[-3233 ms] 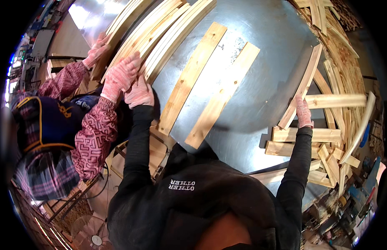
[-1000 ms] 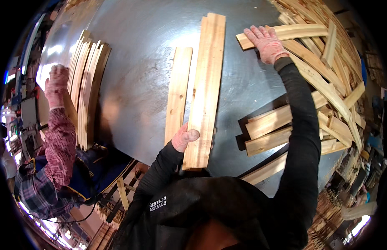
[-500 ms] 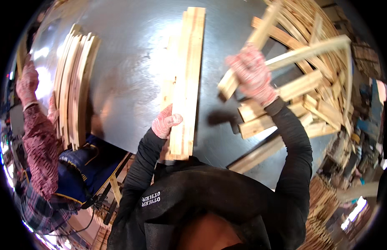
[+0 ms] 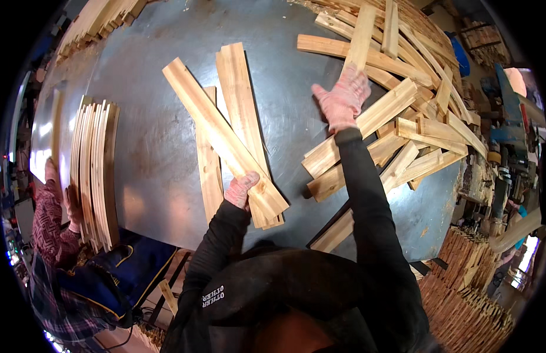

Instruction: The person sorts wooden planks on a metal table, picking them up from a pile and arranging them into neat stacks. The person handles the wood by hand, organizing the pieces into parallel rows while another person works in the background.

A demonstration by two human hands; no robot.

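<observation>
My left hand (image 4: 242,189), in a pinkish knit glove, is closed round the near end of a wooden board (image 4: 211,126) that slants up to the left. Under it lie more boards (image 4: 239,88), fanned at another angle, and a shorter board (image 4: 209,176) rests to their left. My right hand (image 4: 343,100), gloved alike, is stretched out to the pile of loose boards (image 4: 396,106). Its thumb is spread away, and its fingers lie over the near end of a pale board (image 4: 361,38) on that pile.
A metal-topped table (image 4: 149,153) carries everything. On the left a co-worker's gloved hands (image 4: 72,209) are by an upright stack of boards (image 4: 96,176). More boards (image 4: 96,26) lie at the far left. Stacked wood (image 4: 461,294) stands off the table at lower right.
My right hand has opened from its grip on a board and reaches farther over the pile. The boards at my left hand, lined up before, now cross at angles. The whole view has shifted.
</observation>
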